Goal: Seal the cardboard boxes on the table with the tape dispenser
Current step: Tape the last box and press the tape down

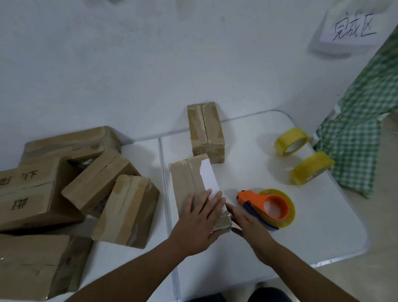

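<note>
Two yellow tape rolls [291,141], one dispenser [266,207]

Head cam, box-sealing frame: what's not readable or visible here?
- Head view: near end of the box being worked on is covered by the left hand; seam state there is hidden.
- Right hand fingertips sit behind the box's corner; grip unclear.
- Tape dispenser blade is too small to see.
- Large carton at the bottom left is cut off by the frame edge.
- Wall sign is blurred.
</note>
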The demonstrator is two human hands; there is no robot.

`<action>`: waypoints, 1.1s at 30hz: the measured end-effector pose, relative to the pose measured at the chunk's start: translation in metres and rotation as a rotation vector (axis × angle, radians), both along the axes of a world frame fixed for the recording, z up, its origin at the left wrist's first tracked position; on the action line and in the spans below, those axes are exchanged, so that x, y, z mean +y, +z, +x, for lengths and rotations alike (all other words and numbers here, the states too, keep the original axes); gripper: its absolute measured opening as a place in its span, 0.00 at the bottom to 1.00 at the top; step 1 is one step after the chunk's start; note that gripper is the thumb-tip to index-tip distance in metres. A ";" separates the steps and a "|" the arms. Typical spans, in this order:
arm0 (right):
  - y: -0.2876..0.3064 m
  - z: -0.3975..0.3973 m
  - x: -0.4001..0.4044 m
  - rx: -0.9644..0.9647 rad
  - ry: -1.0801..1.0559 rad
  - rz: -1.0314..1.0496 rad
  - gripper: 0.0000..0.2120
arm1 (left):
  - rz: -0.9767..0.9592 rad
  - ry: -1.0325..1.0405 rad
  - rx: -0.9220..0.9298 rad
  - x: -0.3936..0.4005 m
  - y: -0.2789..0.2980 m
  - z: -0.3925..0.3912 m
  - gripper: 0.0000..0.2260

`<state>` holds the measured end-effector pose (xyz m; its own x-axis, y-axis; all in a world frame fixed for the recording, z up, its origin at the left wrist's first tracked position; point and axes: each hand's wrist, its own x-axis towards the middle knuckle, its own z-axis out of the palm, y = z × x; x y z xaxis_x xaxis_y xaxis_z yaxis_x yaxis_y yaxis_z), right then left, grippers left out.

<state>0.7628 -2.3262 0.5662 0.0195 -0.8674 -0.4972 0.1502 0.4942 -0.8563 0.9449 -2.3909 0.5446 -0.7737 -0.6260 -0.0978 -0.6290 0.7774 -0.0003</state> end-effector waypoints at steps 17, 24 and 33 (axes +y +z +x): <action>0.011 0.004 -0.004 0.868 0.219 -0.264 0.06 | 0.006 -0.010 -0.008 -0.001 0.001 0.001 0.33; 0.023 -0.018 -0.010 0.821 0.452 -0.338 0.07 | -0.022 -0.015 0.001 0.000 0.002 0.002 0.34; 0.032 -0.010 -0.015 1.043 0.620 -0.346 0.05 | 0.007 -0.008 -0.064 0.000 0.007 0.000 0.34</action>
<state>0.7526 -2.3413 0.5979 0.2048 -0.9406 -0.2710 -0.8499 -0.0335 -0.5259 0.9446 -2.3908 0.5520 -0.7706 -0.6189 -0.1518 -0.6216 0.7825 -0.0351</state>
